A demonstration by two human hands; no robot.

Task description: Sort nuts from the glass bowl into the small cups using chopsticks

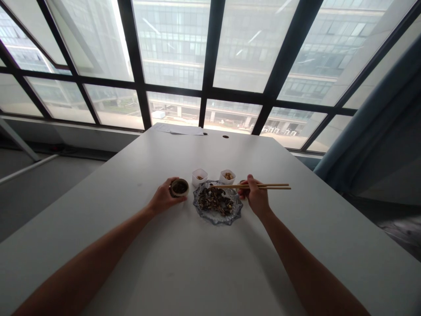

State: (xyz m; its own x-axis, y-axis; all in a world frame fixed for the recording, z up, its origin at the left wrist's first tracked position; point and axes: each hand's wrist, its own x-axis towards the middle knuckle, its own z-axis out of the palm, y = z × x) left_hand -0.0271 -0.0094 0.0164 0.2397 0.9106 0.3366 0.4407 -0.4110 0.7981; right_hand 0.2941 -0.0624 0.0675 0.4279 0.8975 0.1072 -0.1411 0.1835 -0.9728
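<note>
My left hand (pixel 165 196) is wrapped round a small round cup (pixel 179 187) with dark contents, left of a scalloped glass plate (pixel 217 219). Dark, dried-looking pieces (pixel 215 201) are heaped on that plate. In my right hand (pixel 256 195) is a pair of wooden chopsticks (pixel 274 186), held level, their tips pointing left over the plate's far part. Behind the plate stand two small white containers: the left one (pixel 199 177) holds a few brownish bits, the right one (pixel 228 177) more light brown pieces. Part of another small object shows behind my right fingers, too hidden to name.
The white table (pixel 158 263) extends forward to large windows. White papers (pixel 179 129) lie at its far left edge, near two dark round holes in the tabletop. A blue-grey curtain (pixel 368 114) hangs on the right.
</note>
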